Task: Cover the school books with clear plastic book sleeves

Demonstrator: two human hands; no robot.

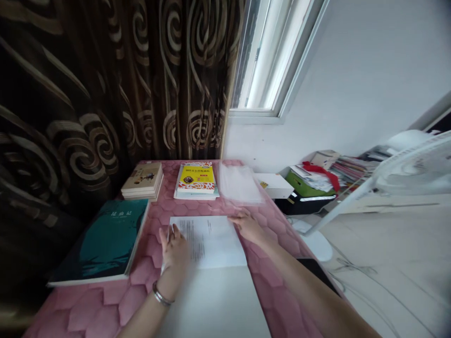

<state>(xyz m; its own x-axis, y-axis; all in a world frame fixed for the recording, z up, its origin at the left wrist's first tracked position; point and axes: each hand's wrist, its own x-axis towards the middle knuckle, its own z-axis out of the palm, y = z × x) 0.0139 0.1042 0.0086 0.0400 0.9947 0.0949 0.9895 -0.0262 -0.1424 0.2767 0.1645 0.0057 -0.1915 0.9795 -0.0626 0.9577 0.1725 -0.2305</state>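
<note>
A white printed sheet [211, 237] lies on a pink quilted table [105, 310], over a larger white sheet [218, 305] nearer me. My left hand [175, 249], with a metal bracelet on the wrist, rests flat on the printed sheet's left edge, fingers stretched out. My right hand [248, 225] lies flat at the sheet's far right corner, fingers spread and touching the paper. Neither hand grips anything.
A teal book [105, 241] lies at the left. Behind it sit a beige book stack [143, 180], a yellow book [196, 178] and clear plastic sleeves [238, 184]. A dark patterned curtain [88, 94] hangs behind. A white fan [405, 178] and cluttered boxes [310, 185] stand right.
</note>
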